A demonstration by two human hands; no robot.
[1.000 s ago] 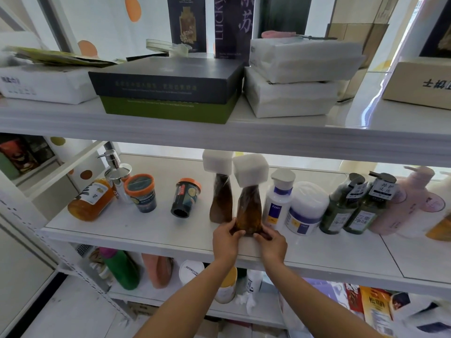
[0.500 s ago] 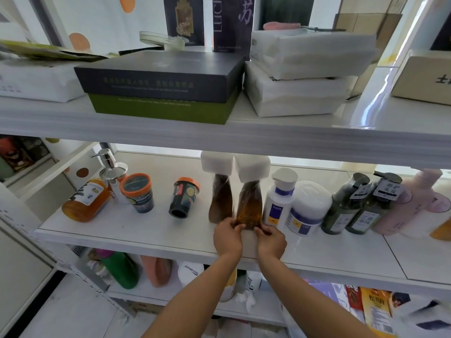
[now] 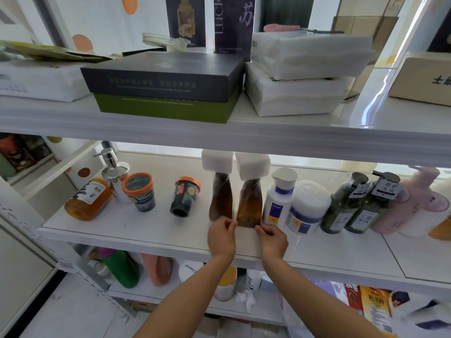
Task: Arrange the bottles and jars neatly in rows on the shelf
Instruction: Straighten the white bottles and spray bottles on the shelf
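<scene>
Two hands, left hand (image 3: 221,236), right hand (image 3: 272,240), fingers (image 3: 230,223) pinching upright amber bottle (image 3: 249,203) base

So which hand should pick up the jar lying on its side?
Left, probably. The left hand is on the jar's side of the brown bottle. The right hand is on the far side, so it would have to cross over.
</scene>
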